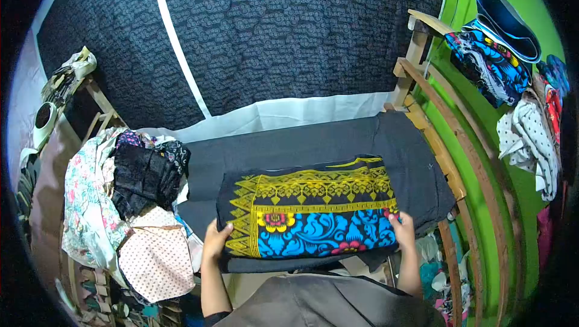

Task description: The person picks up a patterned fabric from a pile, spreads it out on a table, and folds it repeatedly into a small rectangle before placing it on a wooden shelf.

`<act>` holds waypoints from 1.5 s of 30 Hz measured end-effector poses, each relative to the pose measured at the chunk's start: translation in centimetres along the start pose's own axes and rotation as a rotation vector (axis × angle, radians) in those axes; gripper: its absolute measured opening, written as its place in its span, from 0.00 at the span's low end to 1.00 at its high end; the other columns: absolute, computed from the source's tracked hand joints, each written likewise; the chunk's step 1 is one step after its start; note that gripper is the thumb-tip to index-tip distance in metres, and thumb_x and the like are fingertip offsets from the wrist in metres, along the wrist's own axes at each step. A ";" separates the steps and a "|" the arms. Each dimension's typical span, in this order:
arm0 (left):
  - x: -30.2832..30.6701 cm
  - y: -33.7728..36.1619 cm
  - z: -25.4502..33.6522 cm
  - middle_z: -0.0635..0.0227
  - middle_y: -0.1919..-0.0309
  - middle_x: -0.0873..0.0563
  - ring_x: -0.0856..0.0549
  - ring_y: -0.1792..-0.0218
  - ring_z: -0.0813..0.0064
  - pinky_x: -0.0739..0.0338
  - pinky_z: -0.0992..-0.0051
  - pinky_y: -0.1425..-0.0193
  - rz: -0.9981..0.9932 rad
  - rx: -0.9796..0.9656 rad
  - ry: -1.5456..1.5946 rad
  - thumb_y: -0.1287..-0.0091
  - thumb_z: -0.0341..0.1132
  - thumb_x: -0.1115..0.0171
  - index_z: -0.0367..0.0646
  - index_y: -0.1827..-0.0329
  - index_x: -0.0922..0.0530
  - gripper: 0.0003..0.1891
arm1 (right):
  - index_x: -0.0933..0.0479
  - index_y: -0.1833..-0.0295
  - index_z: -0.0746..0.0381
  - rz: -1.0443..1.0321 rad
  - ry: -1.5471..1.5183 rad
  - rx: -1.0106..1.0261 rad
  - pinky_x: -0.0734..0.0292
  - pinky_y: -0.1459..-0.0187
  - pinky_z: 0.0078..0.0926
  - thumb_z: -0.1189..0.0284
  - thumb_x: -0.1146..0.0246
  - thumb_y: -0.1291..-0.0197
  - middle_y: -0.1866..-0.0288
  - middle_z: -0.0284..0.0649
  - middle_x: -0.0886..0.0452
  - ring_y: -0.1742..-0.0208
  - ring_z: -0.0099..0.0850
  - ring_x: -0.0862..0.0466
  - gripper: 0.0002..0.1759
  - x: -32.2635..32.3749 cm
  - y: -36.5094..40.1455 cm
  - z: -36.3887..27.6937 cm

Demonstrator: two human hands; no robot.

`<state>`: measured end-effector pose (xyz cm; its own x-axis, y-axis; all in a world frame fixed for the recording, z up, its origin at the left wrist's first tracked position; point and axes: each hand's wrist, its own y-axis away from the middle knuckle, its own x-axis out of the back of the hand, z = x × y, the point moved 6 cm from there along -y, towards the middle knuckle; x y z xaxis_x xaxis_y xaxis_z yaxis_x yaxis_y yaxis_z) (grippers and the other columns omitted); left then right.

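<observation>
A folded batik cloth (319, 206), black with yellow borders and blue and red flowers, lies flat in front of me on a dark padded surface (283, 143). My left hand (216, 240) grips its near left corner, thumb on top and the other fingers hidden beneath. At the near right side, my right hand (403, 230) holds the opposite edge, thumb over the fabric and fingertips mostly out of sight. Several folded layers show along the cloth's far edge.
Heaped fabrics, floral white, black lace and dotted pink (158, 254), are on the left. A wooden slatted frame (452, 122) runs along the right. Folded batik cloths (491, 65) and a dotted white cloth (531, 140) lie beyond it. A dark patterned curtain (289, 31) hangs behind.
</observation>
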<state>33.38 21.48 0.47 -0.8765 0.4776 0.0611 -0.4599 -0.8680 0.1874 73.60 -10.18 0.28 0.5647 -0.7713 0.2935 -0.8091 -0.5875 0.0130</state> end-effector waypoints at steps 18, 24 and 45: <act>-16.4 -7.7 2.2 0.54 0.41 0.31 0.35 0.37 0.59 0.54 0.46 0.34 -0.051 -0.614 -1.218 0.39 0.60 0.55 0.50 0.37 0.35 0.32 | 0.33 0.39 0.53 -0.036 0.925 0.514 0.55 0.36 0.55 0.47 0.50 0.43 0.36 0.43 0.34 0.34 0.38 0.38 0.31 -15.1 -5.3 -5.3; -8.8 -11.0 2.9 0.59 0.37 0.34 0.40 0.34 0.63 0.65 0.41 0.34 -0.034 -0.122 -1.285 0.49 0.71 0.53 0.51 0.38 0.33 0.41 | 0.39 0.35 0.53 0.071 1.003 -0.012 0.66 0.37 0.66 0.39 0.48 0.49 0.31 0.42 0.43 0.30 0.39 0.46 0.41 -5.4 -7.0 -3.7; -19.3 -12.5 6.2 0.60 0.51 0.20 0.22 0.50 0.65 0.34 0.65 0.42 -1.174 -0.323 -0.829 0.60 0.45 0.26 0.44 0.41 0.32 0.41 | 0.25 0.54 0.70 -0.716 0.041 0.288 0.27 0.57 0.20 0.73 0.35 0.50 0.60 0.36 0.19 0.60 0.19 0.23 0.18 -5.1 -5.6 -19.0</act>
<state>56.92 23.98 3.03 0.2925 0.7567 0.5847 -0.9424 0.1245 0.3103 72.13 1.70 16.92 0.9235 -0.1733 0.3422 -0.1719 -0.9845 -0.0348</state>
